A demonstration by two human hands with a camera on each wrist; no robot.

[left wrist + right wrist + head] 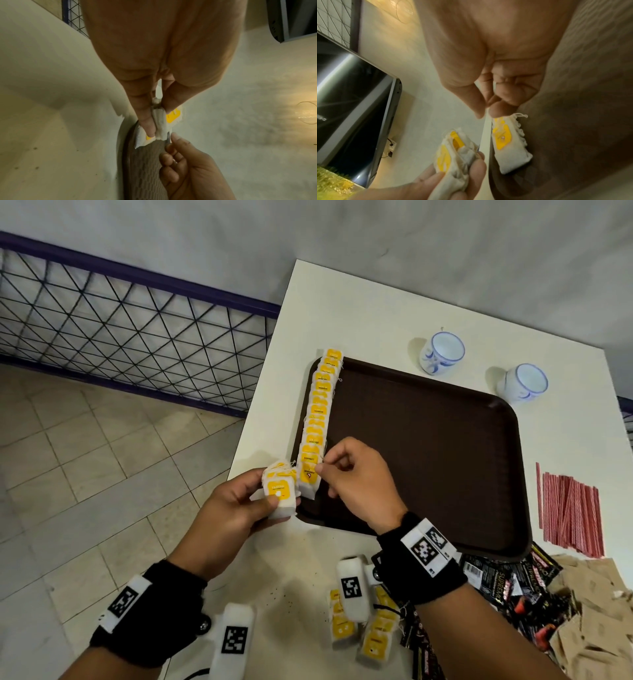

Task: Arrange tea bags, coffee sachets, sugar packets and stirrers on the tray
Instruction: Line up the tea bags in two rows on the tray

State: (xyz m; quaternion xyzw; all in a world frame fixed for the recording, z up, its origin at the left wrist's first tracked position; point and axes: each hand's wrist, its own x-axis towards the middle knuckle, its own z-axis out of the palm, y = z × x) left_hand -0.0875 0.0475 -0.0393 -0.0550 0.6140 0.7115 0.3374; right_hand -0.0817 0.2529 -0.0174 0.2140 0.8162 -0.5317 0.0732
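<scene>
A brown tray (428,457) lies on the white table. Along its left edge runs a row of several yellow-tagged tea bags (320,412). My right hand (320,472) pinches the upper edge of the nearest tea bag (309,479) in that row, which lies flat on the tray (573,135) in the right wrist view too (508,146). My left hand (270,494) grips a small stack of tea bags (279,494) just left of the tray's near corner. The left wrist view shows that stack (161,125) squeezed between thumb and fingers.
Two white-and-blue cups (442,354) (522,383) stand behind the tray. Red stirrers (570,508) lie to its right. Black coffee sachets (513,587), brown sugar packets (599,611) and loose tea bags (373,638) are piled at the near right. The table's left edge is close to my left hand.
</scene>
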